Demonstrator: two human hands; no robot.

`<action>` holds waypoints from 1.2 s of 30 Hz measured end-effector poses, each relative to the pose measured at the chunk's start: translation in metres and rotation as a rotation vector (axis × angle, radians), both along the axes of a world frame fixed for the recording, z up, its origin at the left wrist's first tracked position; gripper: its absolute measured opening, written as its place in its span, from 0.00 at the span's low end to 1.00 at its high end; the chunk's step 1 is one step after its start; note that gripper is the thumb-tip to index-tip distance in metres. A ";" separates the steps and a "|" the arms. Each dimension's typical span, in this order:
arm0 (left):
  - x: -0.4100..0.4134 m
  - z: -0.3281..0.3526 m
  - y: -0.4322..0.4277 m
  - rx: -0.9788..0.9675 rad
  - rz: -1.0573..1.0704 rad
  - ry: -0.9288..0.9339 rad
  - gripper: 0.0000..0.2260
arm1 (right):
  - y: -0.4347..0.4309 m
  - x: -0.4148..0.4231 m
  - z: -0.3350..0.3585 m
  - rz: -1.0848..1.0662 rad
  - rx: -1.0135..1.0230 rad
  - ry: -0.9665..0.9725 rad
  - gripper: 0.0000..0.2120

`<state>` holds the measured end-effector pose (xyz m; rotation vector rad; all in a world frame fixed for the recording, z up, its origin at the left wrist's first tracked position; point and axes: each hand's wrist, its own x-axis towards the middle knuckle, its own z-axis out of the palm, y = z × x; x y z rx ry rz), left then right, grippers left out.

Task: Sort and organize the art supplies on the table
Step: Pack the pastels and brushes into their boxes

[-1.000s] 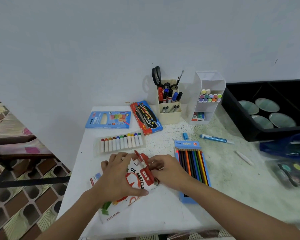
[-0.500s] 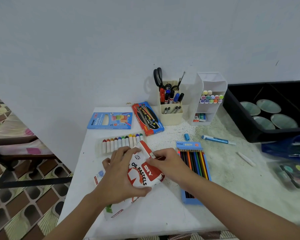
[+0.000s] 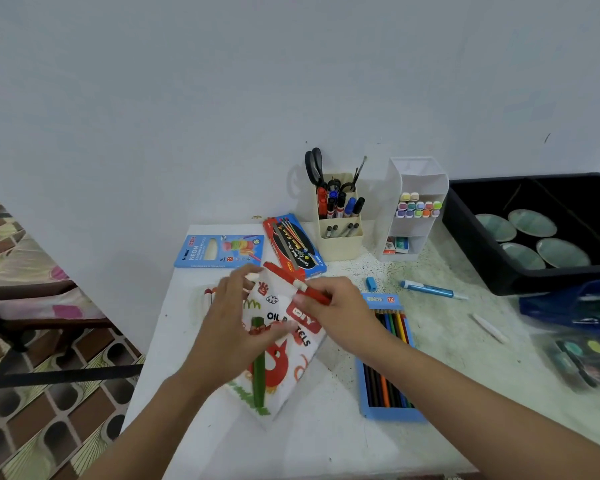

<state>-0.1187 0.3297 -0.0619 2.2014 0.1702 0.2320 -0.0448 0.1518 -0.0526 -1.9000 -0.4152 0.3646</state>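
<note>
Wide white table (image 3: 326,445) fills the lower frame, and off on its right edge sits a big black bin (image 3: 471,244) with four pale green dishes (image 3: 530,223) inside. Centre stage, the oil pastel box (image 3: 284,362) is up at a tilt between both hands, printed front facing the camera, open end pointing away toward the wall; whether its near corner touches the table, I cannot tell. Just beside it on the right lies the open pencil tray (image 3: 388,358), coloured pencils in a row. Now the left hand (image 3: 232,327): it grips the box from the left side, thumb laid across the front over the lettering, fingers curled round the far upper edge. The right hand (image 3: 340,313) comes in from the right, thumb and forefinger pressed together on the red flap (image 3: 291,278) at the box's open end, the other fingers loosely curled behind. So the box sits squarely between the two grips, flap above, body below. Behind the hands: a blue neon box (image 3: 219,252) and a red pencil box (image 3: 293,245) lying flat, a beige holder (image 3: 340,237) with scissors and markers, and a white organiser (image 3: 416,202) with pastel-capped markers. Smaller bits to the right: a blue pen (image 3: 430,289), a white stick (image 3: 489,327), a little blue cap (image 3: 370,283).
</note>
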 end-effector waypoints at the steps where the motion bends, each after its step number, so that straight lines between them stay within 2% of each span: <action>1: 0.004 0.009 0.003 -0.077 0.022 -0.030 0.29 | 0.002 0.002 0.005 0.003 0.020 -0.064 0.07; 4: 0.011 0.028 0.017 -0.204 0.014 -0.070 0.12 | 0.008 0.005 0.021 0.061 0.030 -0.276 0.06; 5: 0.011 0.031 0.022 -0.210 -0.005 -0.070 0.09 | 0.008 0.005 0.024 0.078 0.008 -0.354 0.06; 8: 0.006 0.035 0.030 -0.263 0.002 -0.043 0.11 | 0.006 0.003 0.029 0.054 0.030 -0.441 0.09; 13: -0.006 0.027 0.034 -0.236 0.100 -0.058 0.15 | -0.002 -0.001 0.019 0.065 0.015 -0.634 0.11; 16: -0.010 0.030 0.041 -0.297 0.051 -0.081 0.16 | -0.005 -0.003 0.017 0.101 -0.014 -0.649 0.14; 20: -0.013 0.039 0.053 -0.281 -0.097 -0.099 0.21 | -0.010 -0.006 0.019 0.162 -0.119 -0.708 0.19; 22: -0.014 0.038 0.056 -0.197 -0.152 -0.117 0.17 | -0.011 -0.007 0.020 0.181 -0.163 -0.746 0.18; 24: -0.014 0.036 0.058 -0.087 -0.191 -0.106 0.17 | -0.011 -0.007 0.020 0.191 -0.197 -0.775 0.18; 28: -0.014 0.035 0.062 -0.096 -0.229 -0.060 0.18 | -0.009 -0.008 0.017 0.195 -0.252 -0.801 0.18; 32: -0.009 0.031 0.057 -0.172 -0.196 -0.119 0.09 | -0.005 -0.006 0.012 0.066 -0.201 -0.802 0.20; 36: -0.008 0.011 0.044 -0.345 -0.108 -0.263 0.07 | 0.001 -0.009 0.006 -0.013 -0.027 -0.556 0.20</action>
